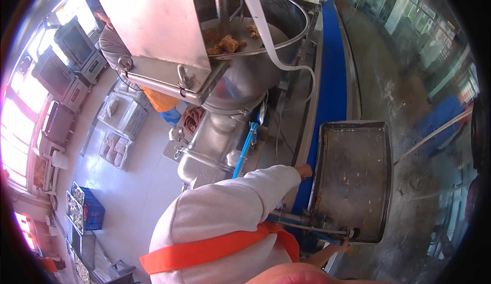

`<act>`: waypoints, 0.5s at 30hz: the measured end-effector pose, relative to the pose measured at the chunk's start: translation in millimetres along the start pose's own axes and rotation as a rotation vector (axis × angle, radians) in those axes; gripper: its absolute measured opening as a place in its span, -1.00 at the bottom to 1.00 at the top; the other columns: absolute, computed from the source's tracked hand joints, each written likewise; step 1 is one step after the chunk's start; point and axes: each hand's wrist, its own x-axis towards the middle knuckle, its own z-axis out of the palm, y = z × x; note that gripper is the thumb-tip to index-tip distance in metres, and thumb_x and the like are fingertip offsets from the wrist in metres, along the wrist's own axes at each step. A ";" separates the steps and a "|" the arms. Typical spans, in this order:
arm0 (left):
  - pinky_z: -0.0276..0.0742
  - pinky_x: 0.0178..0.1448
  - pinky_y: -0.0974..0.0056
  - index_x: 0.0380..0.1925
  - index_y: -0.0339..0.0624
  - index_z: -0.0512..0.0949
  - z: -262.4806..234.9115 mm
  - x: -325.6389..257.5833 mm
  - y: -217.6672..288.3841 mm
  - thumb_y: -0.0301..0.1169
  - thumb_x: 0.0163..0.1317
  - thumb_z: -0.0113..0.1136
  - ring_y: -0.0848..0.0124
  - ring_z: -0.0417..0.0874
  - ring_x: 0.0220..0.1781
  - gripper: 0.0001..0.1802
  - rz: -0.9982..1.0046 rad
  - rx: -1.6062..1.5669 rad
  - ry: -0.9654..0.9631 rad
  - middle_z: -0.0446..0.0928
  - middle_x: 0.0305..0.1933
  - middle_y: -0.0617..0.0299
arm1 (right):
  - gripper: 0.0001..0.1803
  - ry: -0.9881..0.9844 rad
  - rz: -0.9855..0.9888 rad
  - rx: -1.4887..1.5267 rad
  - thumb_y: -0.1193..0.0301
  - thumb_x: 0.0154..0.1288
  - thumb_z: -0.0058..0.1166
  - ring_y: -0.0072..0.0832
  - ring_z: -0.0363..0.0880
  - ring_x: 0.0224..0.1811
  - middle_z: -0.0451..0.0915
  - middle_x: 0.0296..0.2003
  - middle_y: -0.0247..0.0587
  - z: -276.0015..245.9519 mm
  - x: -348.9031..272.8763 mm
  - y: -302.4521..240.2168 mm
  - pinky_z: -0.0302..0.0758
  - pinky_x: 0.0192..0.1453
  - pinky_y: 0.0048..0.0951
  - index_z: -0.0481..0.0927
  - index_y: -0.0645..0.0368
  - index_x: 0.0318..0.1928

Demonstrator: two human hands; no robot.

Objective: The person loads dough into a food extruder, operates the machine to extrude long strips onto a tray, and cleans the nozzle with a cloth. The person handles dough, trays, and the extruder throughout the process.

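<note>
At tray [353,176] edges, both arms outstretched: left hand [304,171] & right hand [343,244] grasping it.

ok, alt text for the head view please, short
Seen from above, a person in a white sleeve holds an empty, stained metal tray with both hands, left hand on its near long edge and right hand at its lower corner. Beside it runs a blue conveyor belt, under a large steel mixing bowl holding breaded pieces.

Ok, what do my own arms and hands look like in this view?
Left arm: long, pale white ribbed sleeve down to the wrist, an orange strap crossing the shoulder; left hand looks ungloved. Right arm: only a short sleeveless stretch shows; right hand is mostly hidden behind the metal tray.
</note>
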 end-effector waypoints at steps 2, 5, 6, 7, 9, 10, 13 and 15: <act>0.59 -0.41 0.08 -0.57 -0.26 0.67 -4.4 -4.3 -14.4 -0.43 0.13 0.07 0.15 0.69 -0.47 -0.77 0.052 -0.006 -0.008 0.63 -0.47 -0.05 | -0.75 -0.008 0.023 0.069 0.35 0.24 0.06 -0.22 0.52 -0.44 0.59 -0.39 0.01 6.0 -13.3 -13.9 0.52 -0.31 -0.04 0.56 0.33 -0.29; 0.57 -0.48 0.08 -0.61 -0.24 0.64 -8.2 -2.6 -38.3 -0.35 0.16 0.06 0.16 0.67 -0.55 -0.71 0.229 0.096 -0.009 0.60 -0.58 -0.02 | -0.76 0.010 0.033 0.107 0.33 0.21 0.06 -0.24 0.49 -0.44 0.57 -0.43 0.00 12.5 -8.5 -2.7 0.48 -0.30 -0.05 0.57 0.31 -0.32; 0.57 -0.51 0.09 -0.63 -0.24 0.64 -7.6 -0.5 -44.2 -0.32 0.17 0.05 0.17 0.66 -0.57 -0.69 0.217 0.084 -0.004 0.59 -0.61 -0.01 | -0.76 0.028 0.026 0.099 0.34 0.19 0.06 -0.24 0.50 -0.43 0.57 -0.43 0.00 10.2 -3.8 5.4 0.49 -0.29 -0.07 0.57 0.32 -0.30; 0.56 -0.53 0.09 -0.65 -0.23 0.63 -2.8 1.6 -49.6 -0.30 0.18 0.04 0.17 0.65 -0.60 -0.67 0.221 0.065 -0.001 0.57 -0.64 0.00 | -0.75 0.028 0.025 0.090 0.35 0.17 0.07 -0.25 0.50 -0.42 0.57 -0.42 -0.01 13.9 -2.0 8.5 0.49 -0.28 -0.09 0.56 0.32 -0.28; 0.58 -0.40 0.07 -0.61 -0.22 0.65 11.5 6.5 -47.7 -0.36 0.11 0.10 0.13 0.67 -0.46 -0.76 0.276 0.291 0.020 0.61 -0.54 -0.01 | -0.74 0.046 0.011 0.055 0.38 0.14 0.08 -0.26 0.51 -0.40 0.58 -0.40 -0.02 0.3 10.1 14.7 0.49 -0.26 -0.12 0.55 0.33 -0.23; 0.59 -0.29 0.06 -0.56 -0.20 0.67 19.7 12.9 -48.3 -0.43 0.03 0.15 0.11 0.67 -0.35 -0.86 0.454 0.615 0.050 0.63 -0.46 -0.02 | -0.72 0.040 0.000 0.037 0.39 0.12 0.08 -0.26 0.51 -0.39 0.58 -0.40 -0.02 -7.8 13.7 15.6 0.49 -0.25 -0.14 0.55 0.34 -0.21; 0.57 -0.18 0.06 -0.58 -0.14 0.64 33.9 50.6 -109.8 -0.45 -0.06 0.22 0.07 0.63 -0.25 -0.95 0.796 0.774 0.425 0.60 -0.41 0.02 | -0.66 -0.107 -0.006 0.076 0.42 0.06 0.10 -0.28 0.53 -0.35 0.58 -0.37 -0.04 7.8 5.5 17.9 0.50 -0.23 -0.19 0.53 0.35 -0.14; 0.57 -0.10 0.05 -0.53 -0.17 0.62 56.5 55.0 -84.5 -0.42 -0.04 0.20 0.06 0.62 -0.20 -0.92 0.958 0.797 0.310 0.60 -0.31 0.02 | -0.62 -0.089 -0.007 0.073 0.44 0.03 0.11 -0.29 0.53 -0.33 0.59 -0.36 -0.05 -21.1 17.2 16.9 0.50 -0.21 -0.22 0.52 0.36 -0.10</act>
